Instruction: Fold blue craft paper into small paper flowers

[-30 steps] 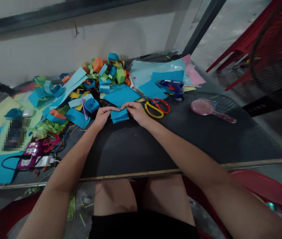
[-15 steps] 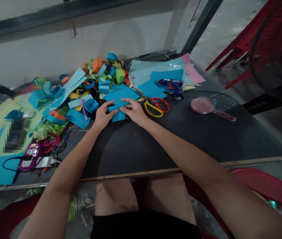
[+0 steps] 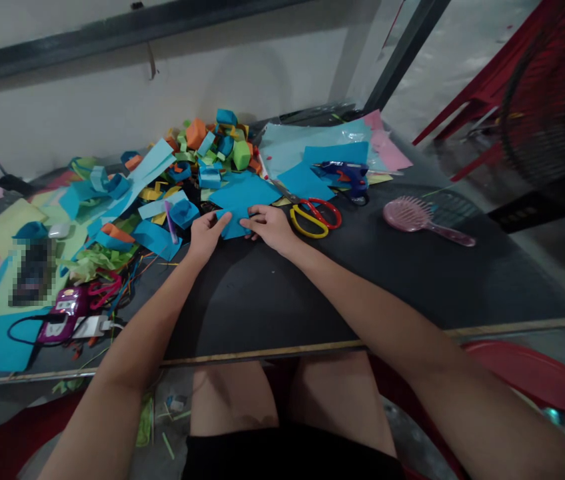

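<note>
Between my two hands is a small piece of blue paper (image 3: 235,223), held just above the dark table. My left hand (image 3: 206,235) pinches its left edge, thumb on top and fingers behind. My right hand (image 3: 268,228) grips the right edge in the same way, its fingertips partly hidden under the paper. Right behind lies a larger blue sheet (image 3: 245,189). Scissors (image 3: 312,217) with one red and one yellow handle loop rest just right of my right hand. A purple pen-like stick (image 3: 171,223) and a folded blue paper piece (image 3: 184,213) lie left of my left hand.
A heap of folded paper pieces (image 3: 212,143) sits at the back. Further right are a blue glue gun (image 3: 345,175) and a pink hairbrush (image 3: 427,222). Leftward lie a blurred-out phone (image 3: 32,272) and a purple device (image 3: 65,313) with a cable. A fan (image 3: 557,100) stands at the right.
The blue paper, which looked folded or bent up between my fingers, now lies flatter. My thumbs have drawn apart toward its left and right edges.
</note>
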{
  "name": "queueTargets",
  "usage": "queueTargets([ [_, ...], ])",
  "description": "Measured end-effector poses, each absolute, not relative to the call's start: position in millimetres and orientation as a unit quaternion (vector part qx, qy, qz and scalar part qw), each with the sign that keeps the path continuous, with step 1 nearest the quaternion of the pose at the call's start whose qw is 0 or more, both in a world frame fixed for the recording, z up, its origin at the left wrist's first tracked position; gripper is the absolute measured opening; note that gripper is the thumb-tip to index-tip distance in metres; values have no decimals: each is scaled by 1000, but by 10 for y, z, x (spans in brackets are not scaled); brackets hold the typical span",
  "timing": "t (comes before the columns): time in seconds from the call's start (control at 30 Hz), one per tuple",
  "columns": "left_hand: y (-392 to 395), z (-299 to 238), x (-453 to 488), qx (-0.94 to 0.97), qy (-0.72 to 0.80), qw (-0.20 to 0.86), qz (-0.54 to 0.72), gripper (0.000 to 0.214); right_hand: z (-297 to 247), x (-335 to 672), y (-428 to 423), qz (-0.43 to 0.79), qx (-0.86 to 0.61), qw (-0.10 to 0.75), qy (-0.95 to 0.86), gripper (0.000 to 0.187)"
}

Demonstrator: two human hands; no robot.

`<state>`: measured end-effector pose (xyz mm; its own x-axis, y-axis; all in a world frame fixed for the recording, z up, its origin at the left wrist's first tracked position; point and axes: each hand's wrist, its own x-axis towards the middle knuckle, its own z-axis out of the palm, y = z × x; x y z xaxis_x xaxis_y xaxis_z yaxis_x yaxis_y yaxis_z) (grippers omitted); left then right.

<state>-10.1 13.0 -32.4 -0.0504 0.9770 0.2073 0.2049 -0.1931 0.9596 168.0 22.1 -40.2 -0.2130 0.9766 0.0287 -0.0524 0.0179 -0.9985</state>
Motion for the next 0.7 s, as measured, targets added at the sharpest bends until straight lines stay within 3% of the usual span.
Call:
queueTargets([
  [0.37, 156, -332, -114, 547, 516, 440, 490, 50, -374, 1663, 229, 551, -438, 494, -510, 66],
  [0.7, 145, -308, -105, 546, 516, 418, 512, 51, -339, 1662, 223, 562, -442, 486, -503, 62],
])
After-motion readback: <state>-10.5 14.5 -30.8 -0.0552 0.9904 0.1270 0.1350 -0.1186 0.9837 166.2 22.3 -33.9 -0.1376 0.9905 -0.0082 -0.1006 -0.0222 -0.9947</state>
